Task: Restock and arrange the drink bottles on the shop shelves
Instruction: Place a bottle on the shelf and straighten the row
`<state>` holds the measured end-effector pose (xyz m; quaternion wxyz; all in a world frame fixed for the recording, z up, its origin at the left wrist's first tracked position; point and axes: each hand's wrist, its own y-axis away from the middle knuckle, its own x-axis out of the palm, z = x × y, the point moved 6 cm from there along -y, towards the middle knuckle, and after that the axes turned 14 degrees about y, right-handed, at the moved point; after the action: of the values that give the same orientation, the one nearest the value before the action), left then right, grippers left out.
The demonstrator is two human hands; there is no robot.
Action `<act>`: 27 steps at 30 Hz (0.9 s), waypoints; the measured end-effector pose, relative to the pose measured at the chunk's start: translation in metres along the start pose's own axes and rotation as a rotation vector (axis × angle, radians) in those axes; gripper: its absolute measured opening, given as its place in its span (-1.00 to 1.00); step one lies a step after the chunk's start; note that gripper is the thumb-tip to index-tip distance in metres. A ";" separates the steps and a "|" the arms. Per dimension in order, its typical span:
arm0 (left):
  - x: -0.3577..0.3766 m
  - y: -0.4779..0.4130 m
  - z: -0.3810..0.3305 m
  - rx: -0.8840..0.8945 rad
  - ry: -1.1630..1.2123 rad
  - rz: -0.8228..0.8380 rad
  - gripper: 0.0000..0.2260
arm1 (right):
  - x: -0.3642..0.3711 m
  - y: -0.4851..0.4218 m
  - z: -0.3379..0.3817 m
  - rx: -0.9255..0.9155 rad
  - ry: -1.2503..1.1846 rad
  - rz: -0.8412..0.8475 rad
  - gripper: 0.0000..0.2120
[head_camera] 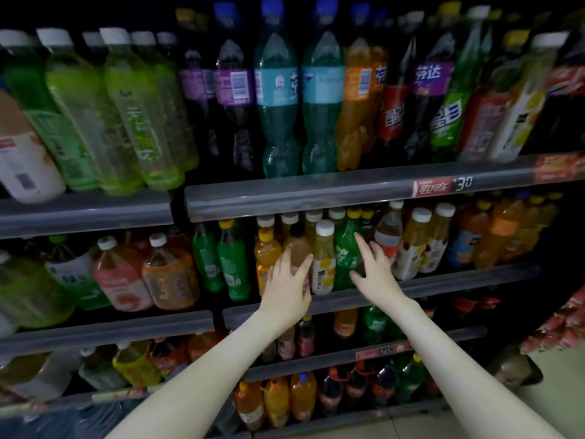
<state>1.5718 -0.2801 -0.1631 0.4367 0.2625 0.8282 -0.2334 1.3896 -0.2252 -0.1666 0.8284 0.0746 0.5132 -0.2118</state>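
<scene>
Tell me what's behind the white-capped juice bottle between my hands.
More white-capped bottles stand behind the juice bottle; only their caps show. Their labels are hidden by the front row.

The light is dim here; the shelves [316, 193] fade to black at the top and far right; my left hand [286, 282] and right hand [376, 270] show palest; the green bottles [95, 115] at left smear with blur; the shelf edges bow at the sides.
</scene>
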 end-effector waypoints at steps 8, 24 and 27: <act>0.015 -0.038 -0.028 0.068 -0.102 -0.107 -0.35 | -0.003 -0.063 0.002 -0.029 -0.053 -0.149 -0.18; 0.063 -0.053 -0.054 0.176 0.256 -0.112 -0.19 | -0.022 0.016 -0.010 -0.170 -0.303 -0.113 -0.42; 0.058 -0.055 -0.065 0.087 0.448 -0.049 -0.20 | -0.034 0.019 -0.011 -0.167 -0.306 -0.085 -0.37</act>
<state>1.4701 -0.2679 -0.1709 0.2242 0.3063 0.8998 -0.2151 1.3752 -0.1954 -0.1439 0.8904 -0.0491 0.3997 -0.2122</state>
